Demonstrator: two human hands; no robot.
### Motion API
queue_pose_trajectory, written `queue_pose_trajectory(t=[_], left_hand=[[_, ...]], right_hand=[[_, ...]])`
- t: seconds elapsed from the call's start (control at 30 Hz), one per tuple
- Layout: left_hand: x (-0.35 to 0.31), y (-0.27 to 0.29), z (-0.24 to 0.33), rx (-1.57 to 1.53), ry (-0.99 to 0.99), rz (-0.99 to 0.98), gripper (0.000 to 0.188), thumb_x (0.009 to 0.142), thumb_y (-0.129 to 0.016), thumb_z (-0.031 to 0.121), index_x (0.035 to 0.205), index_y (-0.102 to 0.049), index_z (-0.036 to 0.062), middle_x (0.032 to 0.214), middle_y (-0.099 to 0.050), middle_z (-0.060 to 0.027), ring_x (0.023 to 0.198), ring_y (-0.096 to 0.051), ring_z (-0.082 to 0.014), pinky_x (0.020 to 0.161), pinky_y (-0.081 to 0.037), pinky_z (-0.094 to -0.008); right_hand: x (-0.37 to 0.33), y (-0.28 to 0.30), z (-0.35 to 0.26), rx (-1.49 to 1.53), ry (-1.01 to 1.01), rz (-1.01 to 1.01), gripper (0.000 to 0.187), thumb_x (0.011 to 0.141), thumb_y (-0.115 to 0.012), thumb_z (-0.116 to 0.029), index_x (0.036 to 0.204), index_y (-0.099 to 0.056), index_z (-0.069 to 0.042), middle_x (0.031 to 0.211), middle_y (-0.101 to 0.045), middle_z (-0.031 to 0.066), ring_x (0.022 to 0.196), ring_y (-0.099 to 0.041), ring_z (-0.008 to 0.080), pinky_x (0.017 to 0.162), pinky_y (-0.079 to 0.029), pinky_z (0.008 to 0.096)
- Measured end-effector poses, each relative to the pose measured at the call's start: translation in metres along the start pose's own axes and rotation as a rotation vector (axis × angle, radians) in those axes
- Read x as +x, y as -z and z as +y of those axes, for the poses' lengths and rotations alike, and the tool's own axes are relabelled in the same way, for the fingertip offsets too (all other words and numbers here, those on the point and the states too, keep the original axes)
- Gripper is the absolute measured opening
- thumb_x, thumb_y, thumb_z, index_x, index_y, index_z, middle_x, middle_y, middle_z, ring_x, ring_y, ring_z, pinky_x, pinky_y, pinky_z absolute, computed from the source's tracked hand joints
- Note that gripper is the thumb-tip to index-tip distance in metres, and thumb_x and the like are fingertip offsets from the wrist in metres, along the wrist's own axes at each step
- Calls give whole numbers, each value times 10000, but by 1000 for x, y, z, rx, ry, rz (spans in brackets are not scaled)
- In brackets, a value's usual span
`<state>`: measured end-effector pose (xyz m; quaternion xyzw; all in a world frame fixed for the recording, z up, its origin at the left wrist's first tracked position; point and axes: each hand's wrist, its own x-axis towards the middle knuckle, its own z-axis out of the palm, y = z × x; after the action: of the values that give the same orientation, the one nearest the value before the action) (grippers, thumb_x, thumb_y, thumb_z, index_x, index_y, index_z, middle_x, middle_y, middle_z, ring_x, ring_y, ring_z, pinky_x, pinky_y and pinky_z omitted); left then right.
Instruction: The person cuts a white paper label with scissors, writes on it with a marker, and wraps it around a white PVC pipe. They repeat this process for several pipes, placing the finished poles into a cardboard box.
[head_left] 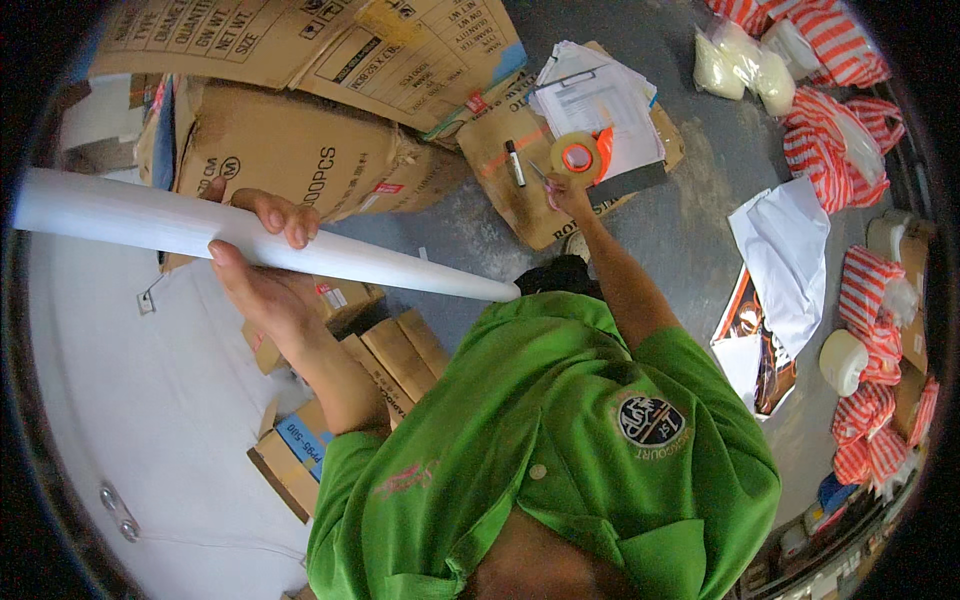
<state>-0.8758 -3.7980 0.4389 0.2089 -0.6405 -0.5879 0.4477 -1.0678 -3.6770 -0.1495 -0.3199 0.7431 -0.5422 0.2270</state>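
Observation:
My left hand (275, 270) is closed around a long white roll (390, 268), apparently rolled paper or sheeting. The roll slants from the far left down to my waist, its wide end at the left. My right hand (572, 198) reaches out over a brown carton (540, 222) and grips a pair of scissors (541, 174), whose blades point away from me. Just beyond that hand lies a roll of clear-yellow tape (562, 150) with an orange piece (604, 150) against it. A black-and-white marker (515, 163) rests to the left of the scissors. Papers on a clipboard (600, 105) cover the carton's far part.
Large cardboard cartons (290, 140) stand at the far left, with smaller boxes (400, 350) beside my left arm. Along the right are red-and-white striped bags (820, 150), white sheets (785, 255) and a white tub (843, 362). A white wall (160, 400) runs down the left.

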Motion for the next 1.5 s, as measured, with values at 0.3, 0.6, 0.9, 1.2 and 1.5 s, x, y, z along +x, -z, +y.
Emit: queue_pose_trajectory(t=[0.3,0.6,0.9,1.2,1.5], left_hand=[[22,-5,-14,10,28,-132,737,983,-598,594,1469,-400,77,866,-513,-95,674,-479,-193,636,-419,-391],[35,-9,-27,-95,110,-190,738,983,-614,568,1486,-365,87,888,-514,-110,671,-496,-215,642,-427,-394],[36,-39,-26,-98,100,-269,722,986,-637,535,1472,-364,77,893,-508,-121,689,-511,-221,643,-442,-395],[30,-69,-36,-49,150,-265,503,1084,-529,361,1439,-394,31,953,-608,-117,779,-635,-185,702,-558,-360],[51,-199,-38,-240,111,-627,390,1108,-472,413,1285,-457,66,980,-612,-63,865,-634,-134,781,-538,-298]], right_hand=[[14,19,-20,271,-338,90,145,915,-683,-116,968,-629,7,894,-635,106,760,-657,223,600,-512,396],[7,-9,-2,-116,-17,194,153,830,-718,-51,775,-581,-10,612,-538,99,675,-660,201,583,-503,361],[24,19,-29,-361,-52,-116,191,871,-642,-116,1024,-706,-21,810,-692,219,756,-686,398,748,-537,467],[33,55,-128,498,-149,-8,499,1039,-566,-294,1429,-521,14,1193,-677,129,1060,-672,241,957,-532,372],[-28,199,-407,528,217,-6,543,986,-701,-295,1384,-451,-23,1087,-619,71,899,-650,136,764,-532,298]])
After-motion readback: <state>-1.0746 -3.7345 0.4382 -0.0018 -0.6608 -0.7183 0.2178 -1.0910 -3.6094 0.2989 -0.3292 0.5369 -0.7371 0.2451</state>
